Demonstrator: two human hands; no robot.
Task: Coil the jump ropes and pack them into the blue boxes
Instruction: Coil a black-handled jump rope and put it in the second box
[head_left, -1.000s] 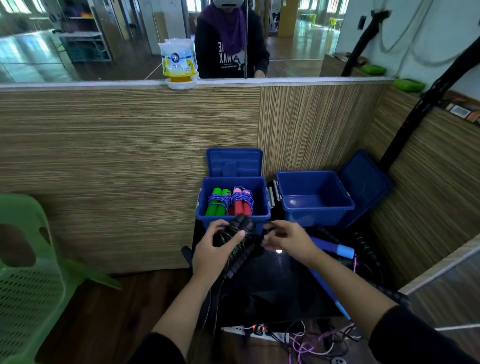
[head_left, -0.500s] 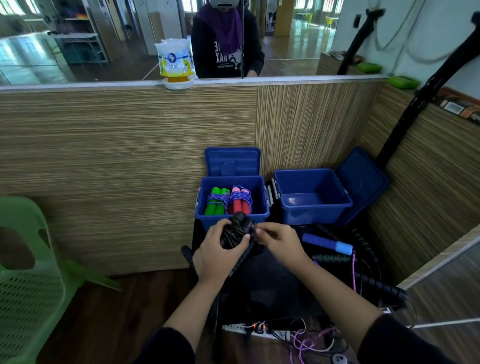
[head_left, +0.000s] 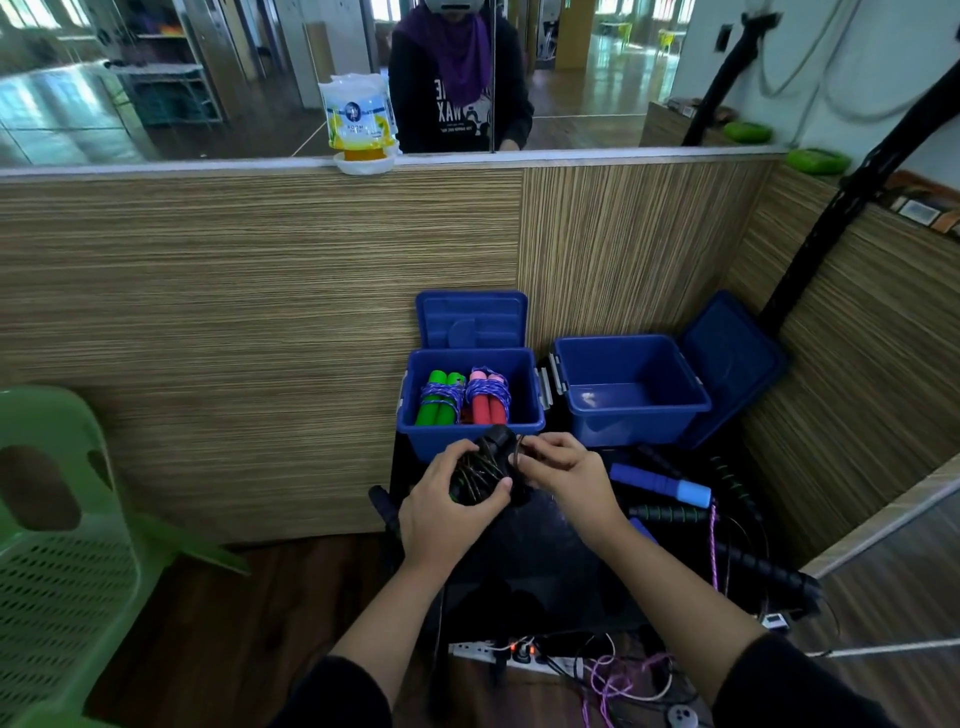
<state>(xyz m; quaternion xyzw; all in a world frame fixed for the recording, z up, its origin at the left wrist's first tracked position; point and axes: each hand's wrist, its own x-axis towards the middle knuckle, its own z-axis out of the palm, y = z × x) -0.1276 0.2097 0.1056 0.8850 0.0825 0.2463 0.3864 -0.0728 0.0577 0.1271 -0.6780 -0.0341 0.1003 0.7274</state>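
My left hand (head_left: 449, 501) grips a black jump rope bundle (head_left: 480, 470), its cord wound round the two handles, just in front of the left blue box (head_left: 470, 439). My right hand (head_left: 563, 470) pinches the thin cord at the bundle's right side. That box holds a coiled green-handled rope (head_left: 439, 400) and a coiled red-handled rope (head_left: 488, 397). The right blue box (head_left: 631, 410) stands open with nothing in it. Loose ropes lie to the right on the black table (head_left: 545, 561): a blue handle (head_left: 660, 484) and black-green handles (head_left: 670, 514).
Wooden partition walls close the back and right. Both box lids lean against them. A green plastic chair (head_left: 57, 545) stands at the left. A power strip (head_left: 498, 652) and tangled cables lie on the floor below the table. A mirror above reflects a person.
My right hand moved left from beside the bundle onto it and now pinches the cord. My left hand shifted slightly higher with the bundle.
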